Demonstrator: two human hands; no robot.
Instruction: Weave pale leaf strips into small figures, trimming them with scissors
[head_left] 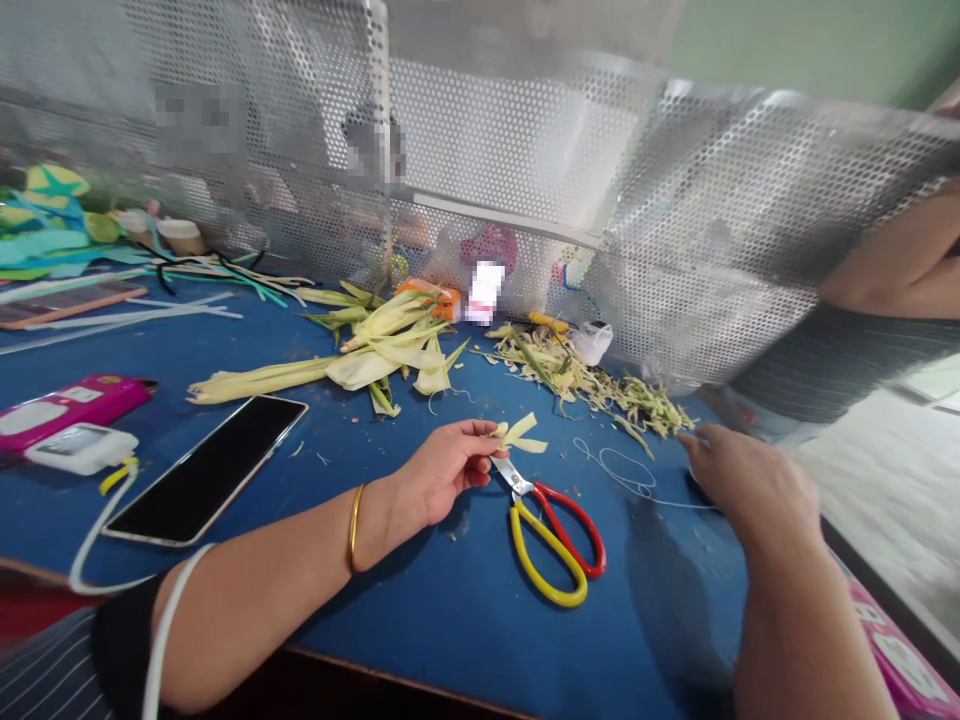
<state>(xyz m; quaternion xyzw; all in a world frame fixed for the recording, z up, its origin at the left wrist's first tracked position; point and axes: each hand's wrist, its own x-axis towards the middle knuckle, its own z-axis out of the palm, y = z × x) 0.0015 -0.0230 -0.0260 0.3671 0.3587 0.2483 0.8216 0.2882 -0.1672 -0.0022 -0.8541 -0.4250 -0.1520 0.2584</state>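
Note:
My left hand (450,465) pinches a small folded strip of pale corn husk (523,433) between thumb and fingers, its loose ends spreading to the right. Just below these fingertips lie scissors (547,530) with one yellow and one red handle, blade tips close to the hand. My right hand (757,485) is at the table's right edge, fingers bent over a dark object (699,488) that is mostly hidden. A thin white thread (634,485) curls across the table and runs in under this hand.
Whole corn husks (375,350) lie on the blue table (465,620), with husk scraps (577,375) farther right. A phone (210,470), a magenta device (75,410) and a white cord (94,545) are at left. Perforated mesh (510,150) stands behind; a person (847,310) is at right.

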